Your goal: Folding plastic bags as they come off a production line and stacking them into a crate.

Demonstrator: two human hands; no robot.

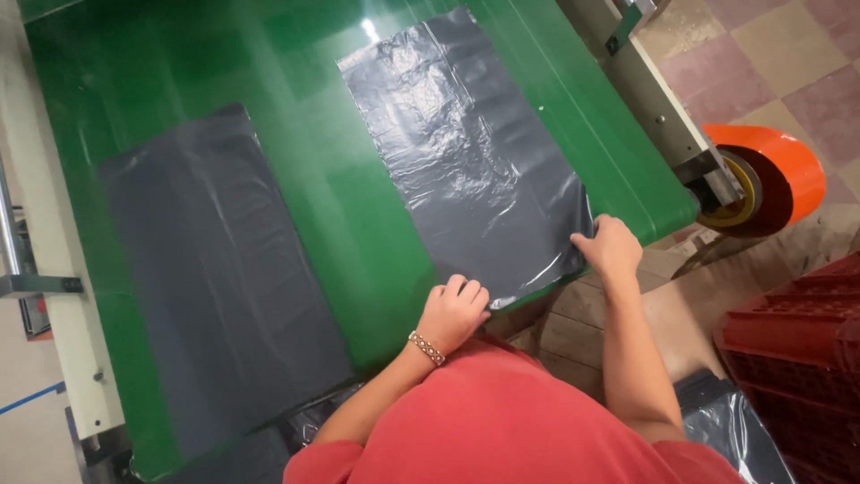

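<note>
Red shirt (pixel 528 421) fills the near edge at 6 o'clock. Green belt (pixel 313 188) spans most of the view, carrying two dark plastic bags: a blurred left bag (pixel 215 269) at 9 o'clock, and a right bag (pixel 466 152) running from 12 toward centre. Left hand (pixel 454 309) and right hand (pixel 612 246) are apart, each pinching a near corner of the right bag at the belt's edge. Step in hand looks like lifting this bag off; that calls for an even pull from both corners. Orange roll (pixel 775 175) at 3 o'clock.
</note>
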